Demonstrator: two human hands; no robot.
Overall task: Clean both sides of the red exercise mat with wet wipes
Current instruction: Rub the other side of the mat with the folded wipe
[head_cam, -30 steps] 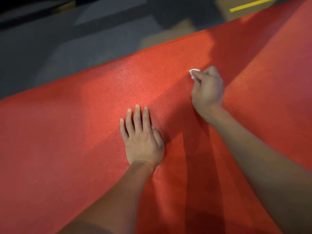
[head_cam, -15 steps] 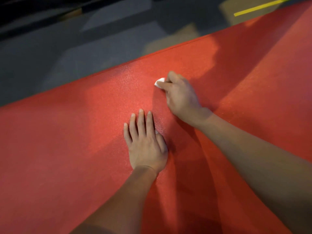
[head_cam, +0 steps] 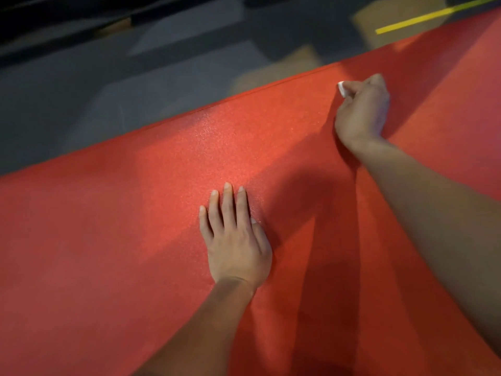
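From the head view, you had the red exercise mat [head_cam: 135, 240] spread flat beneath both arms, filling most of the frame. Its long axis ran from lower left to upper right, and its far edge cut diagonally across the picture against the dark grey floor [head_cam: 108, 90], where a yellow strip [head_cam: 423, 19] lay at the top right.

Your left hand [head_cam: 235, 240] lay open, palm down, fingers together and pointing toward the far edge, holding nothing and pressing the mat near the middle of the frame.

Your right hand [head_cam: 362, 109] was curled closed around a wet wipe [head_cam: 342, 88], only a small white corner of which showed past the knuckles. That hand sat on the mat just beside the far edge, well apart from the left hand and up to its right.

So the right hand was the nearer one to the far edge. In my judgement, any coming stroke turned on running the wipe along the mat's long axis, parallel to that edge, while your left hand pinned the mat. Whether the underside had been cleaned could not be told.
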